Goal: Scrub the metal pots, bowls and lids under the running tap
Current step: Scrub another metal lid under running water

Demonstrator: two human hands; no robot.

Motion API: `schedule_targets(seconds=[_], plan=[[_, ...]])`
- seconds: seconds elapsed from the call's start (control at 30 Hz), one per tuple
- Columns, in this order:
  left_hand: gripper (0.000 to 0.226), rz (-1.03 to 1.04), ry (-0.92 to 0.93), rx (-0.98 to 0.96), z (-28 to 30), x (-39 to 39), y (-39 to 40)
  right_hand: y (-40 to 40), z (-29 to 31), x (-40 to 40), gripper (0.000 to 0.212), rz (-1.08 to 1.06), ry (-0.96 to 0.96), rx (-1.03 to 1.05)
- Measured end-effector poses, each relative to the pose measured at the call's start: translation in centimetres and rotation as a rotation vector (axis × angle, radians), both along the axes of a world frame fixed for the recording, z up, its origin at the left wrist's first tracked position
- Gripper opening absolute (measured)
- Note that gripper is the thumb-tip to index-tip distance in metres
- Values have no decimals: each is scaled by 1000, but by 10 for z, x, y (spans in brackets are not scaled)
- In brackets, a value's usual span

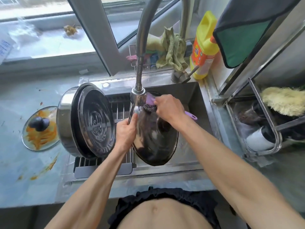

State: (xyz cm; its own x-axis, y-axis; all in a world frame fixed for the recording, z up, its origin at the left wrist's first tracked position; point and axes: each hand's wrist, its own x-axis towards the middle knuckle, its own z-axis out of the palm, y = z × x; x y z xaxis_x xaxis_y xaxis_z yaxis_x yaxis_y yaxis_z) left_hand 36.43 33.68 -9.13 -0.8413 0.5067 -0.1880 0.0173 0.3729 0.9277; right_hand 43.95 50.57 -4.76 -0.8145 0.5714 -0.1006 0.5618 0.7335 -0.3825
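Metal lid [153, 138] tilted in sink [194, 96], far edge under tap head [138, 95] — catches stream. Left hand [126, 133] grips left rim, steadying; right hand [168, 106] clamps purple-handled scourer [150, 107] (steel wool) against wet spot. Washed pot [85, 119] drains left on rack.

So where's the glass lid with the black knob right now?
In the head view, the glass lid lies flat on the counter at far left, smeared orange, just left of the steel pot propped on the drying rack.

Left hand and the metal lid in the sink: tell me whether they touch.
Touching. The head view shows the left hand gripping the left rim of the metal lid, fingers curled over its edge.
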Motion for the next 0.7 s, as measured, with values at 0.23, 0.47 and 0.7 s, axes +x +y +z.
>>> schedule_targets(seconds=[0.23, 0.47, 0.7], plan=[[54, 133, -169, -72, -11, -28, -13, 45, -48, 12, 17, -195, -142, -236], [50, 264, -310, -68, -21, -24, -16, 26, -89, 63, 43, -324, -221, -414], [58, 226, -247, -198, -31, -17, -22, -21, -107, 117, 25, -181, -366, -364]])
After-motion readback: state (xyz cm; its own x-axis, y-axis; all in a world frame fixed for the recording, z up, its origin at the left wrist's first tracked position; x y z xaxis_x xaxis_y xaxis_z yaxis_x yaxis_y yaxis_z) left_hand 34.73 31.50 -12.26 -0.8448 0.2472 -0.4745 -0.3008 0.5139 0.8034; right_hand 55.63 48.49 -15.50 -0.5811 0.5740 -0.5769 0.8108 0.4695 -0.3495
